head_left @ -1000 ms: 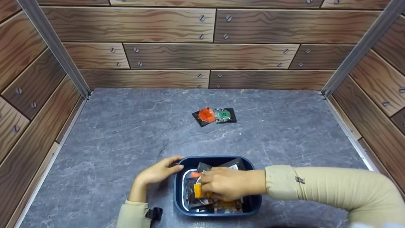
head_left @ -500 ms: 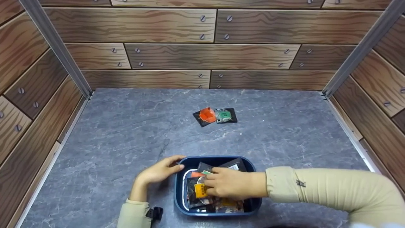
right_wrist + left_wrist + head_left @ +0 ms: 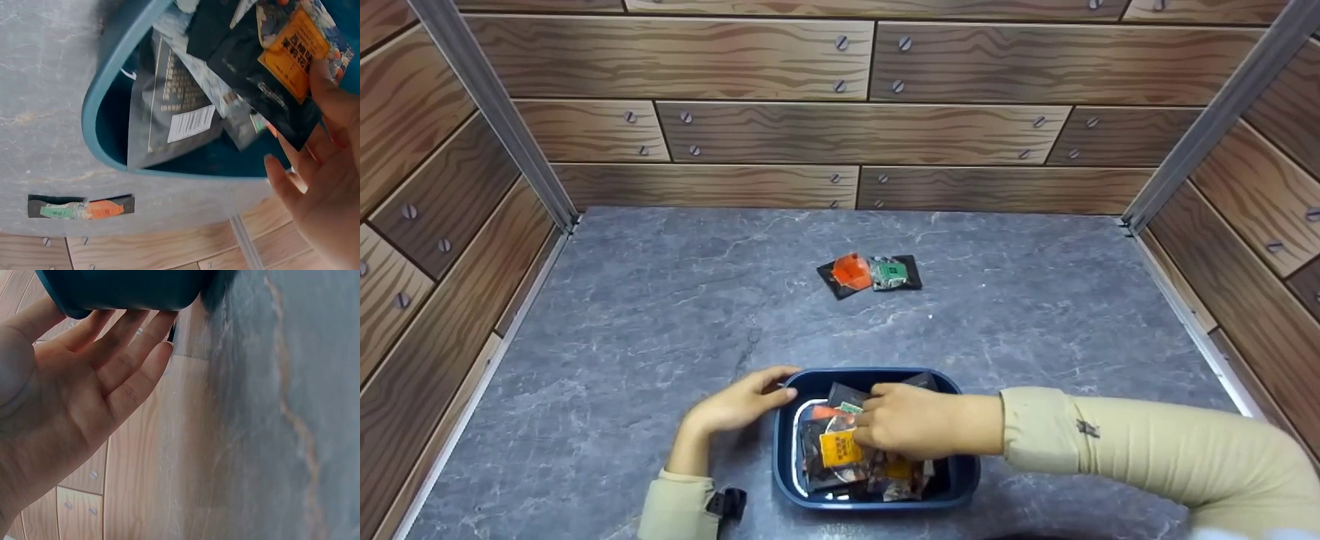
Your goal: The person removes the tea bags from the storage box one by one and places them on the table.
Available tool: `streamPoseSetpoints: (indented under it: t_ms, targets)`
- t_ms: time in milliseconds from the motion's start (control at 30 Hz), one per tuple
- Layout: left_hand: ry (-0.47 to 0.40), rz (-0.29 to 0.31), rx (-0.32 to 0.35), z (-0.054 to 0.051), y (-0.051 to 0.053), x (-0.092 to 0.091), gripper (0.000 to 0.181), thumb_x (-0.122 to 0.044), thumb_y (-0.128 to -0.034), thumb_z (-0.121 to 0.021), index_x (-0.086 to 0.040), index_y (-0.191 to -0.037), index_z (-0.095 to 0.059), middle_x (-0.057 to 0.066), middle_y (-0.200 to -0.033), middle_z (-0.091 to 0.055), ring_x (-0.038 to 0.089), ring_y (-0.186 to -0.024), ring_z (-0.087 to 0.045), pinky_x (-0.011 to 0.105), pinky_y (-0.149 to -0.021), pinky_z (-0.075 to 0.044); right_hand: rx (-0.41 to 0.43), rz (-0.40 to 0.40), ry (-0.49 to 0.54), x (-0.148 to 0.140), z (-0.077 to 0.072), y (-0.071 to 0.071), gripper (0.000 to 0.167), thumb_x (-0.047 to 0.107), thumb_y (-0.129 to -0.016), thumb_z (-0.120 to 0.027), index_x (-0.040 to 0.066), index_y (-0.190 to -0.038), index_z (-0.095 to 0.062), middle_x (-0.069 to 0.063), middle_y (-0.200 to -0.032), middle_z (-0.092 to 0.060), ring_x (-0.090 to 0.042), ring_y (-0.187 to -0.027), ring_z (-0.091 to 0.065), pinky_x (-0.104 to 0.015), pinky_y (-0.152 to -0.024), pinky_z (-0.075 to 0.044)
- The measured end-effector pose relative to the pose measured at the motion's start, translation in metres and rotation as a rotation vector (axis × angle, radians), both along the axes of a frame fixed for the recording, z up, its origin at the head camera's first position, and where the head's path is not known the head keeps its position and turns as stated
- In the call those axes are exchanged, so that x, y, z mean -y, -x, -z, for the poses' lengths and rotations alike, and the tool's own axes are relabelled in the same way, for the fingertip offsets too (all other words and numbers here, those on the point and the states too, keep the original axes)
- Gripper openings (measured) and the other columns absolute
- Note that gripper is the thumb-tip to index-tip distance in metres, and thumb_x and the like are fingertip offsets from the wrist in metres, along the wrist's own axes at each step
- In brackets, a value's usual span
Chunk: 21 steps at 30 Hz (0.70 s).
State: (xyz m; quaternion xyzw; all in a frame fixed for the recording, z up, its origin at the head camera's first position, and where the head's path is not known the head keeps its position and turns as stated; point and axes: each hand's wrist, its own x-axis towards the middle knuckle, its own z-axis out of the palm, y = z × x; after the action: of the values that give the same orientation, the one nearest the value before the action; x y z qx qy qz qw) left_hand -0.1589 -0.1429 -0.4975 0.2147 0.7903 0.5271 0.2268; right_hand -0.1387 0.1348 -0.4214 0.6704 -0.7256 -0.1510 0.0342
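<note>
A blue bin (image 3: 877,508) holds several dark packets, some with orange labels. My left hand (image 3: 739,405) touches its left rim; the left wrist view has that hand (image 3: 95,377) with fingers extended against the bin wall (image 3: 124,289). Over the bin, my right hand (image 3: 907,420) has its fingertips among the packets. In the right wrist view, the thumb and fingers of my right hand (image 3: 332,152) pinch the edge of a black packet (image 3: 259,84) with an orange label. Beside it lies a black packet with a barcode (image 3: 191,126). The head view mostly hides the pinched packet.
Beyond the bin, an orange-marked packet (image 3: 851,272) and a green-marked packet (image 3: 892,274) lie side by side on the grey marbled table (image 3: 660,300). Wood-patterned walls (image 3: 780,131) with metal corner posts stand around the table.
My right hand has shifted slightly right and up within the bin, and packets under it have moved. More of the left orange-labelled packet shows. My left hand stays at the rim.
</note>
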Motion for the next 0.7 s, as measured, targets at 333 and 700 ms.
streamPoseSetpoints:
  t_ms: [333, 700]
  targets:
    - [0.008, 0.004, 0.002, -0.001, 0.001, 0.0, 0.043, -0.021, -0.1051, -0.051, 0.001, -0.142, -0.049, 0.019, -0.139, -0.053, 0.034, -0.127, -0.051, 0.049, -0.109, -0.038, 0.222, 0.095, 0.161, -0.012, -0.025, 0.005, 0.021, 0.015, -0.077, -0.084, 0.016, -0.089, -0.067, 0.008, -0.082, -0.067, -0.007, -0.074, -0.059, -0.019, -0.067, -0.044]
    - [-0.018, 0.01, -0.007, -0.002, 0.0, 0.001, 0.042, -0.018, -0.1049, -0.05, 0.004, -0.141, -0.048, 0.022, -0.138, -0.054, 0.035, -0.126, -0.051, 0.05, -0.11, -0.037, 0.323, 0.123, 0.354, -0.028, -0.046, 0.022, 0.019, 0.011, -0.082, -0.08, 0.014, -0.097, -0.069, 0.005, -0.089, -0.07, -0.011, -0.079, -0.063, -0.026, -0.076, -0.053]
